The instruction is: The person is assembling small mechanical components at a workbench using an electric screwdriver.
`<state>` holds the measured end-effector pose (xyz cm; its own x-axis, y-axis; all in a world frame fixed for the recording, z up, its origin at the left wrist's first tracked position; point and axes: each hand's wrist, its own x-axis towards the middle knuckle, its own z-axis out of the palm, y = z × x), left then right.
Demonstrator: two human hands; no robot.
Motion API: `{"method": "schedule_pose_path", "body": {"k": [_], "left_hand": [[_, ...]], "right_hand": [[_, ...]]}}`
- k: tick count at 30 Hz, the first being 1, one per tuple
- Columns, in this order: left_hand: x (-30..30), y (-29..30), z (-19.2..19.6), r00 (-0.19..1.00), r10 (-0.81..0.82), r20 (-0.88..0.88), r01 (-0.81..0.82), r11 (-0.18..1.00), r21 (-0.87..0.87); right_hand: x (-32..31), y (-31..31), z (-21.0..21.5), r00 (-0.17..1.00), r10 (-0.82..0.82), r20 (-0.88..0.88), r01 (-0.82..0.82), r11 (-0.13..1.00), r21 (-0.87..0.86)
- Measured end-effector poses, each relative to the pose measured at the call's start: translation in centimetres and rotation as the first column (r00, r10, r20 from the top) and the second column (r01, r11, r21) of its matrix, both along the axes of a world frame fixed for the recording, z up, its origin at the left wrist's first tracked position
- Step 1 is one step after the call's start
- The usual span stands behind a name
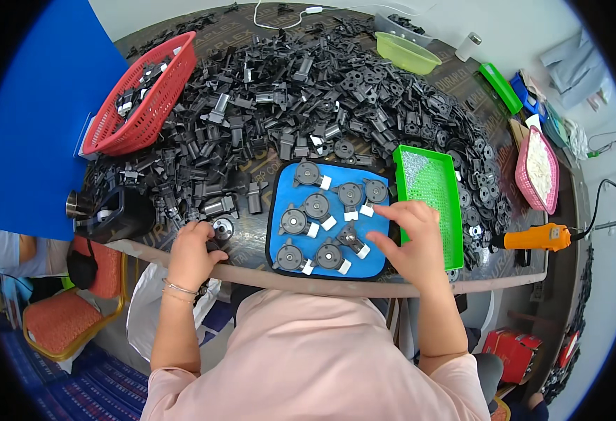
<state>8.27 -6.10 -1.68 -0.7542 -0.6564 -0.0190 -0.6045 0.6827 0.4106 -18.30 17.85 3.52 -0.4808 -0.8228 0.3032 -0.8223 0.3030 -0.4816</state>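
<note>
We see the left hand (192,251) curled loosely at the table edge, fingertips touching a round black-and-silver part (222,229) at its one o'clock. The right hand (410,238) — half open, index finger extended, gripping nothing — rests over the blue mat (280,184) beside eight dark round assemblies (316,206), the green tray (431,189) at twelve o'clock.

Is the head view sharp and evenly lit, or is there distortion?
Head view: bright, even light, soft shadows; the blue mat and both hands are sharp; fisheye bends the table edge and darkens the corners.
</note>
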Motion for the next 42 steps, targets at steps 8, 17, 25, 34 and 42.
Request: {"method": "schedule_pose_path", "body": {"k": [8,17,25,34,42], "left_hand": [[-2.0,2.5,2.3,0.923,0.194,-0.332,-0.047,0.913,0.405],[-7.5,9.0,3.3,0.883,0.060,-0.465,0.259,0.766,0.589],[-8.2,7.6,2.4,0.799,0.007,-0.602,0.290,0.871,0.396],[-7.0,7.1,1.6,0.829,0.006,-0.559,0.290,0.850,0.439],[-7.4,7.2,1.9,0.809,0.052,-0.586,0.254,0.867,0.428]], "right_hand": [[5.3,-0.5,-1.8,0.930,0.315,0.189,-0.296,0.947,-0.122],[6.6,-0.7,-2.7,0.971,0.221,0.092,-0.199,0.959,-0.199],[2.2,0.5,-3.6,0.998,-0.038,0.051,0.033,0.994,0.102],[2.1,-0.3,-3.9,0.996,-0.038,0.085,0.019,0.977,0.214],[2.1,-0.6,-3.7,0.997,-0.076,0.026,0.068,0.967,0.244]]}}
